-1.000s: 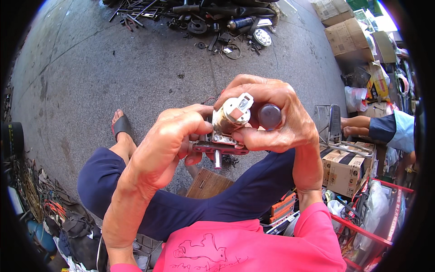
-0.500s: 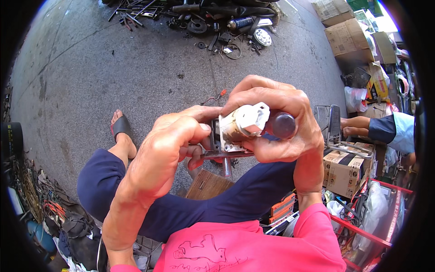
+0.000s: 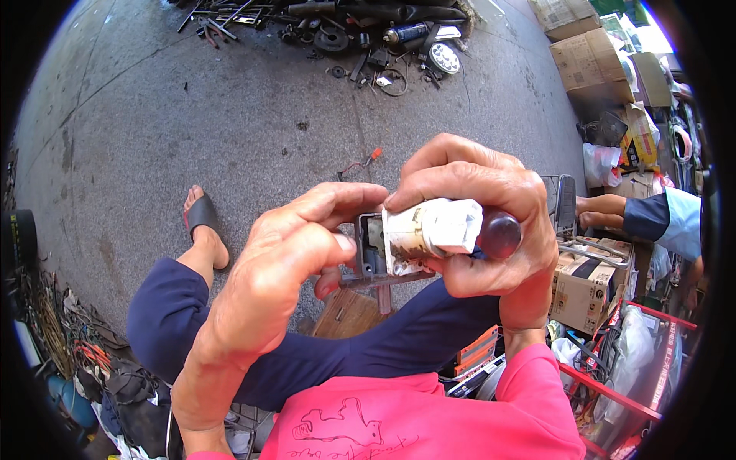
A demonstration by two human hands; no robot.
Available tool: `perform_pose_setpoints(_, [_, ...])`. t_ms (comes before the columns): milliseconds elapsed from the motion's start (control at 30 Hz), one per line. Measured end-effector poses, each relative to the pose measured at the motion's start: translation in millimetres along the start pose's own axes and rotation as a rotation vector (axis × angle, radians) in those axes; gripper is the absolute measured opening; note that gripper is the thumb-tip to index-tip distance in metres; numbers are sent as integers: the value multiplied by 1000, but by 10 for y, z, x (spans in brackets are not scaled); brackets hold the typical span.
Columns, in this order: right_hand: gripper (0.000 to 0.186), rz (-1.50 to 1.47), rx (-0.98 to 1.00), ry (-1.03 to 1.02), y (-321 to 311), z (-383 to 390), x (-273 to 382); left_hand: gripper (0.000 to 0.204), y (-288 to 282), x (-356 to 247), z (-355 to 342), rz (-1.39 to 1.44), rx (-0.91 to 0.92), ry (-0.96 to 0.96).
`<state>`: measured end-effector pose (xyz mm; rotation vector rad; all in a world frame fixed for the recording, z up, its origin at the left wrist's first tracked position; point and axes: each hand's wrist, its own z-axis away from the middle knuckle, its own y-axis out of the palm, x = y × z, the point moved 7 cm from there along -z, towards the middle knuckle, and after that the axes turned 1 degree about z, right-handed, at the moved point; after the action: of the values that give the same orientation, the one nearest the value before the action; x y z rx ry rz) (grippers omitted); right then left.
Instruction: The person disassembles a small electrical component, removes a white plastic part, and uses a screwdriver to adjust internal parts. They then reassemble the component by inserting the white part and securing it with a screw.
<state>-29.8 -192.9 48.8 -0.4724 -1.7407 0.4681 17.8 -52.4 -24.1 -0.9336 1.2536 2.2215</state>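
My left hand [image 3: 295, 245] is closed on the dark metal bracket [image 3: 369, 241] of a part, thumb at its left side; a shaft [image 3: 383, 299] hangs below it. My right hand [image 3: 494, 184] wraps round a white and metal cylindrical body [image 3: 418, 234] and a dark round-ended cylinder [image 3: 500, 236] beside it, fingers over the top, thumb underneath. The white body sits at the bracket's right, which shows a recessed inside. Whether body and bracket are still joined I cannot tell. A wire with a red connector [image 3: 376, 153] lies on the ground beyond my hands.
A pile of dark scrap parts [image 3: 360, 38] lies ahead. Cardboard boxes [image 3: 586, 65] and a red rack [image 3: 629, 402] line the right, where another person's bare legs [image 3: 602, 205] show. My legs surround a wooden block [image 3: 341, 314]; clutter [image 3: 92, 360] lies lower left.
My right hand and the white body have moved right and down and turned. More of the bracket's recess shows at left. The red connector has come out from behind my hands.
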Motion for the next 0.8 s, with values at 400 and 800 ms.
perform_pose_setpoints(400, [50,-16,41,53,17,38,-3,78,31,-77,3,-217,-121,123])
perform_pose_setpoints(800, [50,110,-70,-98,-51,68,81,78,59,-257,102,-494,-274,472])
